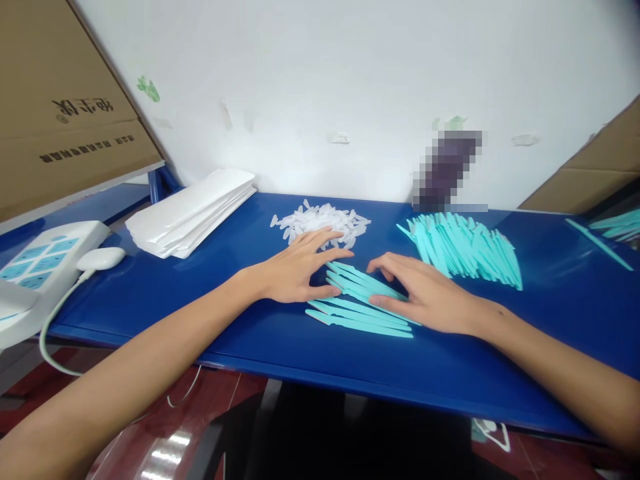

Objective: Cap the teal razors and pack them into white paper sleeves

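Several turquoise eyebrow razors (365, 315) lie side by side on the blue table, between my two hands. My left hand (303, 267) has its fingers spread over the blade ends of these razors. Its fingertips reach the near edge of a pile of small whitish see-through blade caps (325, 219). At the handle ends, my right hand (425, 293) rests with fingers bent and the thumb apart from them, touching the razors. Neither hand has a razor lifted from the table. A larger heap of turquoise razors (465, 247) lies behind my right hand.
White flat sleeves (195, 207) are stacked at the back left. Beside them stands a white power strip (45, 267) with a white charger (101, 259) and cable. A cardboard box (70, 100) rises at left. More razors (620, 227) lie far right. The blue table (240, 340) meets a white wall.
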The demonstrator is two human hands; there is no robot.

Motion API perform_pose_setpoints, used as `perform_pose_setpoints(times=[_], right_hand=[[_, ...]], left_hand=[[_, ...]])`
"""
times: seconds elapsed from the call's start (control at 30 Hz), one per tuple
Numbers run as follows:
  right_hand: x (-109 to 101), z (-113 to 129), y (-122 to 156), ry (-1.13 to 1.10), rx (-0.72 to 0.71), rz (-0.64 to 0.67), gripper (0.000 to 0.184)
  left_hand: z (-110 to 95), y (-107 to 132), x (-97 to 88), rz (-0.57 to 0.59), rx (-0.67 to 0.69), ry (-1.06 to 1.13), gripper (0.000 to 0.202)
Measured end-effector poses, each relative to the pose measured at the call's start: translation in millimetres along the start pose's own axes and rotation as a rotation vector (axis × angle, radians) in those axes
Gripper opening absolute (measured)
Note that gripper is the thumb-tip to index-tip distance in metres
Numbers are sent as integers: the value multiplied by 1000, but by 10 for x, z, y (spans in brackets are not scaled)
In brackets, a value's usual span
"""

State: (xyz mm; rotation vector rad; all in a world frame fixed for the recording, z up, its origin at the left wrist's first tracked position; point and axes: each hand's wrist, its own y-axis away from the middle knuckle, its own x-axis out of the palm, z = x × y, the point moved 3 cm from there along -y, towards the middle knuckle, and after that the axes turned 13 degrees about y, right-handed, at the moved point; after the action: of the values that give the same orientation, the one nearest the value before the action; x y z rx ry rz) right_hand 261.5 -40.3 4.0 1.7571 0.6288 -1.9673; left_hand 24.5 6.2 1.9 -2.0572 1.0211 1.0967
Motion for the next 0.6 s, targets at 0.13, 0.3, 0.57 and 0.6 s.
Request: perform_pose_setpoints(times=[0.13,0.3,0.57,0.6], right_hand=[[28,-27,-1,-8,-6,-10,46],[46,-52,4,-19,0,-19,45],[25,-37,0,-63,23,-2,42],[25,-38,2,-62,26,4,41]], left_hand=[[-4,-14,22,-4,-16,14,67],[0,-25,41,-18,-24,31,63],[10,-14,49,11,-54,54,67],[13,-11,48,16,-60,55,68]])
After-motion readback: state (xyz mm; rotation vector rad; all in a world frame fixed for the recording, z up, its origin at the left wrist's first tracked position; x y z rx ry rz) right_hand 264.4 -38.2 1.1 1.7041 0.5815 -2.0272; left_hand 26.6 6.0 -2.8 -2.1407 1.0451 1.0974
